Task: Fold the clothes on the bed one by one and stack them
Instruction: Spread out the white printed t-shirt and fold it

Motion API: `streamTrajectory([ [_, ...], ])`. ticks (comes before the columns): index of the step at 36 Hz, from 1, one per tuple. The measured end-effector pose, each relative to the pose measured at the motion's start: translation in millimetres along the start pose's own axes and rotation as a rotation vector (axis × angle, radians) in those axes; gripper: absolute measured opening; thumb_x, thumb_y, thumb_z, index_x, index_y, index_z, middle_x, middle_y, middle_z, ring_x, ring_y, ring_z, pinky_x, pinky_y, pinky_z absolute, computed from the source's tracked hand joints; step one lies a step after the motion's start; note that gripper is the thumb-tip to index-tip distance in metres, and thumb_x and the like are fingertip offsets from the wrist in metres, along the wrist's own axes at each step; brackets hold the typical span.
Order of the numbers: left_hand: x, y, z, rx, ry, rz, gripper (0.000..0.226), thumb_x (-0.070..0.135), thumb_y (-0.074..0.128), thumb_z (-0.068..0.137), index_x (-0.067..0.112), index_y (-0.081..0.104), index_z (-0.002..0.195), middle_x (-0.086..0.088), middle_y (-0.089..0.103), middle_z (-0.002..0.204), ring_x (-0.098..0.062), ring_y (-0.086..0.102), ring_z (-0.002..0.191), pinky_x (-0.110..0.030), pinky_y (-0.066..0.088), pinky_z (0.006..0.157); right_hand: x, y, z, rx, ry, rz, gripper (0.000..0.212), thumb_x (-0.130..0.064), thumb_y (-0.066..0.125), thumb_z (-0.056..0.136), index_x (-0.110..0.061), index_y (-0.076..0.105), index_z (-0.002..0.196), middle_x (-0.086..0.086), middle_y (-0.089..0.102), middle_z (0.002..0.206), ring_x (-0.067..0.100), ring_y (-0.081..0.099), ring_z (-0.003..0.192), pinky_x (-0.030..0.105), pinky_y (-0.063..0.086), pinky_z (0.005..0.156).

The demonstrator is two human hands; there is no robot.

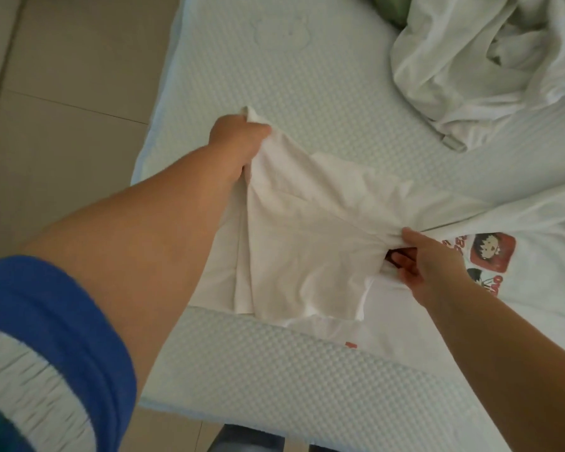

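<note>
Floor: beige tiled floor (62, 102) along the left, beside the bed.
Bed: pale mattress with a dimpled quilted cover (274, 76) filling the middle and right, its near edge running across the bottom.
Sleeve: blue sleeve with a white ribbed cuff (46, 353), pushed up the left arm at near left.
Left hand: left hand (235, 138) reaches far-left, fingers curled round 1 corner of the cloth and lifting it.
Garment: plain white folded garment (307, 239) lies at the near middle of the bed, stretched between both hands.
Right hand: right hand (428, 259) pinches the garment's right edge, cloth bunched at thumb and fingers.
Printed shirt: white T-shirt with red cartoon patches (490, 256) lies at near right, partly under the garment.
Pile: crumpled white clothes (486, 60) at far right.
</note>
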State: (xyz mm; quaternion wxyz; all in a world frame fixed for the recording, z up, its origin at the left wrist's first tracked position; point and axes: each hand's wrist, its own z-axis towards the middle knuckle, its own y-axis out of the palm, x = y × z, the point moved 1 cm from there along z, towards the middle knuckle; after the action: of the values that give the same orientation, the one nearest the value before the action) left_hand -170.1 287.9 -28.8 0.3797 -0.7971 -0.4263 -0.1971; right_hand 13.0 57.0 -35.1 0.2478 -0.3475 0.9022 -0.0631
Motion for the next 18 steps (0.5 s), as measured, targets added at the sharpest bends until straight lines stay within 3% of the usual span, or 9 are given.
streamTrajectory([
  [2, -2.0, -5.4, -1.7, 0.047, 0.008, -0.068, 0.026, 0.033, 0.057, 0.088, 0.012, 0.063, 0.104, -0.005, 0.064, 0.096, -0.025, 0.062, 0.092, -0.034, 0.052, 0.082, 3.9, -3.9, 1.5, -0.015, 0.017, 0.035, 0.006, -0.02, 0.066, 0.084, -0.017, 0.061, 0.083, -0.001, 0.067, 0.065, 0.007, 0.059, 0.044, 0.016, 0.04, 0.04],
  [5, -18.6, -12.9, -6.7, 0.076, -0.119, -0.275, 0.019, 0.033, 0.054, 0.09, 0.017, 0.057, 0.079, -0.002, 0.06, 0.08, -0.021, 0.061, 0.079, -0.03, 0.051, 0.066, 7.0, -8.2, 3.0, -0.035, 0.023, 0.053, 0.005, -0.019, 0.065, 0.085, -0.015, 0.062, 0.085, -0.001, 0.068, 0.059, 0.009, 0.059, 0.045, 0.016, 0.042, 0.039],
  [8, -34.7, -14.8, -9.9, 0.043, -0.186, -0.333, 0.015, 0.027, 0.05, 0.09, 0.015, 0.058, 0.085, -0.004, 0.061, 0.079, -0.02, 0.061, 0.071, -0.028, 0.052, 0.058, 9.1, -8.2, 5.3, -0.041, 0.016, 0.062, 0.004, -0.017, 0.064, 0.085, -0.014, 0.062, 0.085, 0.001, 0.067, 0.06, 0.009, 0.059, 0.044, 0.016, 0.04, 0.036],
  [11, -35.6, -14.7, -6.4, 0.044, -0.166, -0.181, 0.019, 0.019, 0.052, 0.088, 0.007, 0.062, 0.098, -0.011, 0.064, 0.09, -0.03, 0.064, 0.087, -0.044, 0.057, 0.074, 9.4, -6.7, 6.9, -0.053, 0.005, 0.068, 0.003, -0.016, 0.063, 0.085, -0.013, 0.061, 0.086, 0.002, 0.065, 0.06, 0.009, 0.057, 0.042, 0.015, 0.038, 0.035],
  [13, -31.6, -15.1, 1.7, 0.082, -0.095, -0.018, 0.024, 0.012, 0.055, 0.084, 0.002, 0.065, 0.103, -0.017, 0.065, 0.098, -0.034, 0.063, 0.094, -0.047, 0.054, 0.084, 9.5, -6.5, 7.4, -0.066, 0.001, 0.065, 0.003, -0.016, 0.063, 0.085, -0.013, 0.061, 0.085, 0.0, 0.064, 0.055, 0.008, 0.057, 0.041, 0.014, 0.038, 0.035],
  [18, -14.1, -18.0, 12.0, 0.118, 0.164, 0.298, 0.026, 0.035, 0.053, 0.089, 0.012, 0.065, 0.087, -0.002, 0.061, 0.081, -0.021, 0.059, 0.077, -0.031, 0.049, 0.07, 9.1, -7.5, 7.9, -0.075, -0.002, 0.064, 0.005, -0.016, 0.063, 0.086, -0.013, 0.061, 0.083, -0.001, 0.064, 0.051, 0.007, 0.056, 0.039, 0.014, 0.038, 0.034],
])
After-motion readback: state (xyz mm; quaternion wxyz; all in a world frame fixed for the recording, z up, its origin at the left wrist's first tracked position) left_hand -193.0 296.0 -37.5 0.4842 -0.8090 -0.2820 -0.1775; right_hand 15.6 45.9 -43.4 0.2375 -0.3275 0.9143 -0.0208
